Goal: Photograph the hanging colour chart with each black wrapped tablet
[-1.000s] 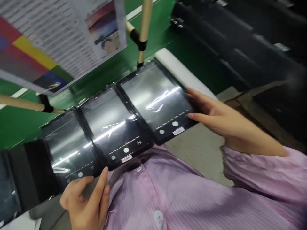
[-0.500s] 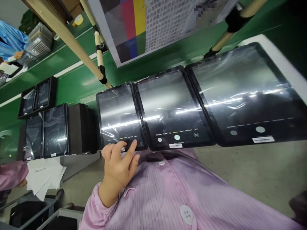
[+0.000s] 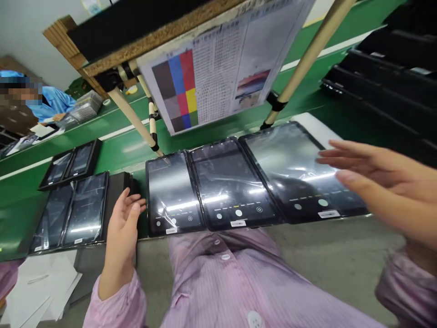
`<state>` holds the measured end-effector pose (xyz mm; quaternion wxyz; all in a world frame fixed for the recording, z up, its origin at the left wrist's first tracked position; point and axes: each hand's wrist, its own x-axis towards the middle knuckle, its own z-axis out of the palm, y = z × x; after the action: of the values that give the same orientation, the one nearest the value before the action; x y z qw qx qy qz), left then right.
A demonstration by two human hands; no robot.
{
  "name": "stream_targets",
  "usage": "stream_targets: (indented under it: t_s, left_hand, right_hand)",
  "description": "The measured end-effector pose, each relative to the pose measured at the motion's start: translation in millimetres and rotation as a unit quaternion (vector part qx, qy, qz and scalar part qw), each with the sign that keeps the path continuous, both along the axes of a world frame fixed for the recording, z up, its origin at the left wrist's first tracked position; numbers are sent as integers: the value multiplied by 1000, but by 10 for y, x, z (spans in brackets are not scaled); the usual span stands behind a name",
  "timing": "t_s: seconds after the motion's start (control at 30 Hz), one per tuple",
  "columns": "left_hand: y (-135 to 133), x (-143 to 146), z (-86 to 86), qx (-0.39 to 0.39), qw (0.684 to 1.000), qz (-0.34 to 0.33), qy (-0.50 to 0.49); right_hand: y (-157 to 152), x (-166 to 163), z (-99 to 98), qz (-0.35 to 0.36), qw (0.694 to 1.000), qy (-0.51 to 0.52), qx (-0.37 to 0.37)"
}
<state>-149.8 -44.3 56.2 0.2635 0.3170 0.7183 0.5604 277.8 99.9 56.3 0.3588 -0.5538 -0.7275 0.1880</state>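
Three tablets lie side by side at the bench edge in front of me, their screens showing camera controls: the left tablet, the middle tablet and the right tablet. A barcode label sits at the bottom of each. My left hand is beside the left edge of the left tablet, fingers curled loosely apart with nothing in them. Over the right end of the right tablet, my right hand hovers with fingers stretched out, holding nothing; it is slightly blurred.
Left of my left hand are a black box, two wrapped tablets and a black tray with two more. A printed colour chart hangs between beige poles. Black trays are stacked right. A person in blue sits far left.
My left hand has left the left tablet's screen and moved to its left side. My right hand has come into view over the right tablet. The view has tilted up.
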Motion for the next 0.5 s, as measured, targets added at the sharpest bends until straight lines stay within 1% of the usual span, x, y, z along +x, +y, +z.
stream_targets:
  t_s: [0.07,0.13,0.17,0.23,0.3,0.4,0.5]
  left_hand:
    - [36,-54,-43,-50,998,3,43]
    - [51,-67,-114,-93,995,-13,29]
    - [51,-50,-145,-97,995,-18,13]
    - [41,14,-180,-79,997,-8,4]
    - [29,86,-170,-60,998,5,-5]
    - [20,144,-87,-31,999,17,-32]
    - [18,162,30,4,997,26,-78]
  right_hand:
    - [29,-65,56,46,999,-13,11]
    - [41,-124,82,80,995,-46,31]
    - [44,-151,78,90,994,-52,41]
    - [57,-202,34,109,992,-38,48]
    - [87,-255,-45,119,992,-25,45]
    - [152,-359,-161,128,991,-18,42]
    - [190,-487,-192,146,988,-7,48]
